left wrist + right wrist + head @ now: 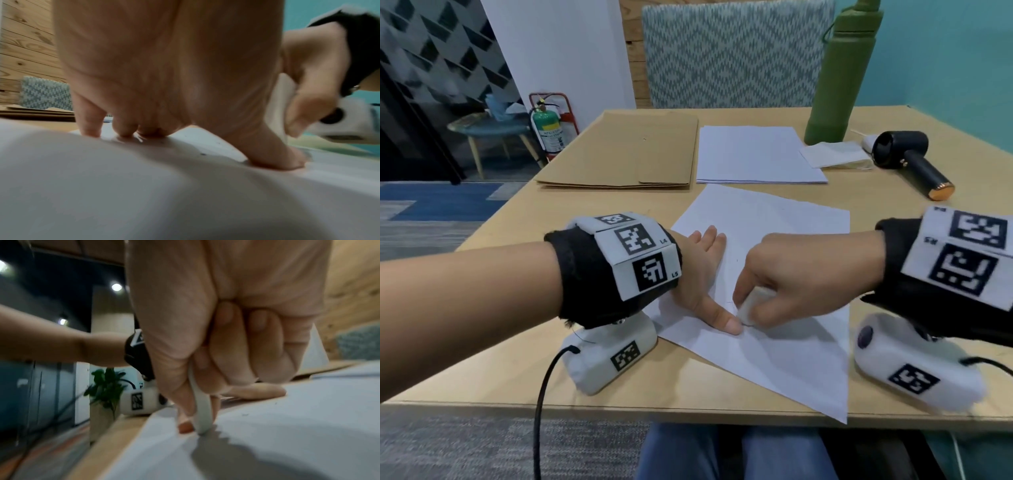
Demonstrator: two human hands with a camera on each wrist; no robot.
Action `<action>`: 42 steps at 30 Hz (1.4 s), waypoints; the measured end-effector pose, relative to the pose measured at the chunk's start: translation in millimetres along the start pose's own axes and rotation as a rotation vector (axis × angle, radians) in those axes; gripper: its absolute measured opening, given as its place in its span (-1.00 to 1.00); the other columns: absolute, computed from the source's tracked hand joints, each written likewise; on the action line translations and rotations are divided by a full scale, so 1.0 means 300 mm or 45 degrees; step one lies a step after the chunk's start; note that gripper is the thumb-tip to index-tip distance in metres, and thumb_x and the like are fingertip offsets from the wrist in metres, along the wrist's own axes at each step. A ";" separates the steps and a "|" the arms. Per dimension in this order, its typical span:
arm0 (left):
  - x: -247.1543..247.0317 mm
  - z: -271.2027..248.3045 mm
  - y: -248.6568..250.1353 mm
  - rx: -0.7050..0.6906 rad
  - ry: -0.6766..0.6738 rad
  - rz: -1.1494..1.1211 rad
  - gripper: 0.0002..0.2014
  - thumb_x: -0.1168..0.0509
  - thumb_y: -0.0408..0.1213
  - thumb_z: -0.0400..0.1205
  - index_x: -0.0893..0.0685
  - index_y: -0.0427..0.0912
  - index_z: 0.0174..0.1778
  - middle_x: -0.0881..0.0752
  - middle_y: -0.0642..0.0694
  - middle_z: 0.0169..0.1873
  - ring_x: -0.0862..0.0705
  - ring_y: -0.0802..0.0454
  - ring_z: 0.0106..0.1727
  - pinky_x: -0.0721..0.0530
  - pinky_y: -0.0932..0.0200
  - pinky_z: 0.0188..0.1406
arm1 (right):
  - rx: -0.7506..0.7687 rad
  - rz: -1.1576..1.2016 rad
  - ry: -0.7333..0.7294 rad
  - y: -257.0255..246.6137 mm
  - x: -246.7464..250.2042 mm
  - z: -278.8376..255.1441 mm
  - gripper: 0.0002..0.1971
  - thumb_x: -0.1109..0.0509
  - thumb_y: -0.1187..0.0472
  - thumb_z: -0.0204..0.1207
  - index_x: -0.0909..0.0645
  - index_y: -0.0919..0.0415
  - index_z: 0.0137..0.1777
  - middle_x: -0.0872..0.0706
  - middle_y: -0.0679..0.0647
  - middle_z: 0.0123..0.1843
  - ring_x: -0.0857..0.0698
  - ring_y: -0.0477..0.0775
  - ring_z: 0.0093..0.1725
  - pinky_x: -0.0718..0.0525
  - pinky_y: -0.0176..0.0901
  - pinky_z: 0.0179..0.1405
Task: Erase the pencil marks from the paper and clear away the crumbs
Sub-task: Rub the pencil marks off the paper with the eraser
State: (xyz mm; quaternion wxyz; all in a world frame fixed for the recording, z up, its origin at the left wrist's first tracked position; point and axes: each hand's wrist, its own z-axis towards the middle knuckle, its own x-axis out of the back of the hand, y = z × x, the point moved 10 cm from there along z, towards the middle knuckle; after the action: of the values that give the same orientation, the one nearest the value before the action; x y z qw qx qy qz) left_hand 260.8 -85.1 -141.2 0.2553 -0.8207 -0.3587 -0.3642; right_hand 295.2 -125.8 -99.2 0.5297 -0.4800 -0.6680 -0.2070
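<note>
Your right hand [784, 274] pinches the white block eraser [751, 305] on the white paper sheet [784, 346], just beside your thumb. Your left hand [702, 274] lies flat, pinning the sheet to the bench [510, 373]. Faint marks and crumbs remain, so erasing looks midway and clearing is undone. The only container, a closed green metal bottle [842, 75], stands well beyond your right hand; its contents are hidden.

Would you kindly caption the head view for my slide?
Left hand presses the paper flat while right hand rubs a white eraser across it.

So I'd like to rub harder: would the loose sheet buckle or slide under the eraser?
Probably. The sheet looks thin and floppy, so the left hand presses it flat. The right hand rubs the eraser beside that thumb; further away it would likely wrinkle.
</note>
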 end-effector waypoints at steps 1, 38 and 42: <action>0.001 0.000 0.001 0.001 -0.001 0.003 0.23 -0.21 0.40 0.41 0.50 -0.24 0.57 0.45 -0.09 0.61 0.27 -0.02 0.67 0.10 -0.12 0.66 | -0.010 -0.010 -0.004 0.004 0.005 -0.001 -0.85 -0.34 0.19 0.46 -0.63 0.08 -0.34 -0.44 0.01 -0.65 -0.48 -0.10 -0.53 -0.40 -0.42 -0.55; 0.015 0.003 0.013 -0.077 0.090 0.035 0.20 -0.24 0.35 0.44 0.43 -0.26 0.60 0.35 -0.14 0.64 0.24 -0.07 0.68 0.07 -0.15 0.65 | -0.154 -0.086 0.266 0.107 0.104 0.082 -0.73 -0.33 0.19 0.47 -0.51 0.18 -0.47 -0.40 0.00 -0.61 -0.40 0.00 -0.52 -0.37 -0.26 -0.48; 0.002 -0.024 -0.010 -0.131 0.020 -0.051 0.19 -0.31 0.28 0.44 0.47 -0.12 0.60 0.38 -0.01 0.63 0.28 0.03 0.67 0.11 -0.12 0.66 | -0.189 -0.015 0.219 0.124 0.088 0.069 -0.66 -0.31 0.16 0.49 -0.44 0.09 -0.53 -0.43 -0.03 -0.58 -0.40 -0.03 -0.50 -0.38 -0.43 -0.55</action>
State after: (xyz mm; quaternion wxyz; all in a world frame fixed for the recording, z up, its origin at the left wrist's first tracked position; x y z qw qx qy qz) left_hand 255.8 -87.9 -135.8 0.2085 -0.8224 -0.3537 -0.3937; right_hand 317.3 -81.5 -91.3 0.5469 -0.4944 -0.6056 -0.2997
